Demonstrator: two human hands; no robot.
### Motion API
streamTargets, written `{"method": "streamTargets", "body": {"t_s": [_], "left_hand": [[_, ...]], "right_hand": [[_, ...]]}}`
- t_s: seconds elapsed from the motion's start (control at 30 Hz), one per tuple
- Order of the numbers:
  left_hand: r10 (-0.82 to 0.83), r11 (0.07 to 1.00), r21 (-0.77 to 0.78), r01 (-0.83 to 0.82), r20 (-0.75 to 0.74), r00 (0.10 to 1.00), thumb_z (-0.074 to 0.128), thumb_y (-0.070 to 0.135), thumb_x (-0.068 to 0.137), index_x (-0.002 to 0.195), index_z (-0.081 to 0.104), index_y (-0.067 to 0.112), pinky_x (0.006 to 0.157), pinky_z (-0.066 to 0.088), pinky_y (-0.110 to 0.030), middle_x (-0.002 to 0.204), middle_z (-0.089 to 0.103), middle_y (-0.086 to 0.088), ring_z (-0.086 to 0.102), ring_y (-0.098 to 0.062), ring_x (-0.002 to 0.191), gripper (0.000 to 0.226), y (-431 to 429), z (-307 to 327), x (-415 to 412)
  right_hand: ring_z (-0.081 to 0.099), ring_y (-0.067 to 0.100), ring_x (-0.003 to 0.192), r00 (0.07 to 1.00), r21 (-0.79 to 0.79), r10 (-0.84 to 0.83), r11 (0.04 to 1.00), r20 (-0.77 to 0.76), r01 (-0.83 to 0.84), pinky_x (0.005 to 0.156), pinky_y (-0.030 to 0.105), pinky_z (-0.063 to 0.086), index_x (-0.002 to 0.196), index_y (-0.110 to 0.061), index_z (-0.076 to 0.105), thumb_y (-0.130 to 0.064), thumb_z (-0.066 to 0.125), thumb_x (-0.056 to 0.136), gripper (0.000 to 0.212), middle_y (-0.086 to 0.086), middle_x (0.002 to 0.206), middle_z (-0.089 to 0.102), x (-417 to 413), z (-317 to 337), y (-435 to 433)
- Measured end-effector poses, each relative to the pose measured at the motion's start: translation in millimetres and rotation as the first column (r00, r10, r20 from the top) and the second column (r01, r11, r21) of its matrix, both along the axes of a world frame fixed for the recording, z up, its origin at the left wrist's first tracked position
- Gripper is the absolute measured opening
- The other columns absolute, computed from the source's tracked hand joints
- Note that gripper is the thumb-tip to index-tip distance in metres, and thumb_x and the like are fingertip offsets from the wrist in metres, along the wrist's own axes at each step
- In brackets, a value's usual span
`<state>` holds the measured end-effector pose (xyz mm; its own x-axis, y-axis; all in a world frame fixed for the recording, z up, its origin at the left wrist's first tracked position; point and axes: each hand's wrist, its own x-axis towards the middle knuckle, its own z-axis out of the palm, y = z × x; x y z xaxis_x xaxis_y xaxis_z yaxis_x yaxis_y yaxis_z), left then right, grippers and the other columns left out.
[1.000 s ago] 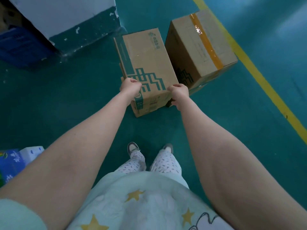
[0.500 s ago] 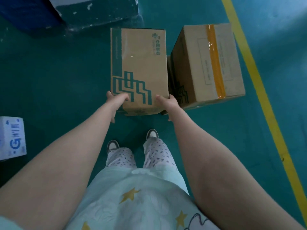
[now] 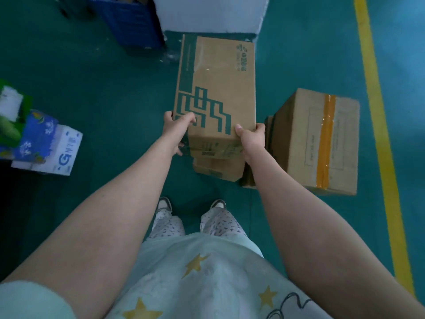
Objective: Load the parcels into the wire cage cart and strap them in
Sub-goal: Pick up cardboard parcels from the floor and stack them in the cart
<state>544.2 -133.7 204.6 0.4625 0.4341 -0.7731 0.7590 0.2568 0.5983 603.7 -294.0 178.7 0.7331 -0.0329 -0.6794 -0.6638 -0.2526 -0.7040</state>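
Note:
A tall cardboard parcel with a green stepped pattern hangs in the air in front of me, lifted off the floor. My left hand grips its near left corner, thumb on top. My right hand grips its near right corner, fingers curled round the edge. Below the lifted parcel a smaller cardboard box lies on the green floor. To the right stands a brown parcel sealed with orange tape. No wire cage cart is in view.
White, blue and green packs are piled at the left edge. A blue crate and a white pillar with a dark green base stand behind. A yellow floor line runs along the right.
The green-patterned parcel has risen off the floor in both hands, uncovering a smaller box beneath. The view has tipped so the taped parcel now sits lower right.

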Motion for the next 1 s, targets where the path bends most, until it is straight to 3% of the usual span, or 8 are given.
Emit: {"method": "streamTargets", "body": {"t_s": [0.13, 0.37, 0.57, 0.8, 1.0], "left_hand": [[0.153, 0.988, 0.016, -0.154, 0.041, 0.987, 0.054, 0.031, 0.084, 0.144, 0.015, 0.029, 0.090, 0.036, -0.062, 0.147, 0.032, -0.006, 0.042, -0.045, 0.117, 0.072, 30.0, 26.5, -22.5], [0.460, 0.885, 0.052, -0.463, 0.063, 0.886, 0.054, 0.035, 0.083, 0.133, 0.029, 0.023, 0.081, 0.035, -0.056, 0.135, 0.040, -0.005, 0.046, -0.038, 0.097, 0.058, 88.4, 51.7, -103.6], [0.636, 0.767, 0.049, -0.640, 0.086, 0.767, 0.053, 0.037, 0.083, 0.134, 0.028, 0.026, 0.085, 0.034, -0.057, 0.141, 0.039, -0.003, 0.049, -0.043, 0.105, 0.058, 126.6, 65.8, -188.0], [0.773, 0.626, 0.028, -0.779, 0.107, 0.625, 0.053, 0.041, 0.085, 0.130, 0.028, 0.030, 0.096, 0.028, -0.068, 0.143, 0.038, 0.000, 0.045, -0.049, 0.118, 0.053, 172.7, 77.8, -297.1], [0.838, 0.524, 0.046, -0.851, 0.154, 0.524, 0.053, 0.037, 0.087, 0.127, 0.031, 0.027, 0.097, 0.034, -0.058, 0.139, 0.041, -0.001, 0.045, -0.045, 0.119, 0.047, 203.1, 74.9, -378.7]], "right_hand": [[0.053, 0.025, 0.115, 0.983, -0.013, 0.178, 0.984, 0.053, -0.178, 0.101, 0.044, 0.046, 0.134, -0.017, 0.036, -0.024, 0.061, 0.091, 0.050, 0.004, 0.127, 0.052, 2.6, 24.4, 40.7], [0.055, 0.027, 0.112, 0.878, -0.010, 0.470, 0.882, 0.086, -0.471, 0.098, 0.044, 0.047, 0.132, -0.013, 0.037, -0.026, 0.064, 0.088, 0.053, 0.007, 0.124, 0.054, -32.6, 50.9, 132.5], [0.055, 0.027, 0.111, 0.739, 0.005, 0.663, 0.744, 0.119, -0.668, 0.098, 0.045, 0.047, 0.130, -0.013, 0.039, -0.026, 0.064, 0.088, 0.051, 0.007, 0.124, 0.056, -89.6, 63.5, 207.4], [0.055, 0.027, 0.112, 0.540, 0.002, 0.827, 0.546, 0.155, -0.838, 0.098, 0.046, 0.047, 0.131, -0.012, 0.038, -0.028, 0.064, 0.088, 0.053, 0.007, 0.125, 0.055, -178.8, 75.7, 288.1], [0.054, 0.028, 0.114, 0.367, -0.043, 0.911, 0.381, 0.188, -0.924, 0.097, 0.044, 0.047, 0.130, -0.010, 0.039, -0.026, 0.062, 0.088, 0.050, 0.007, 0.126, 0.055, -250.3, 83.5, 350.1]]}}
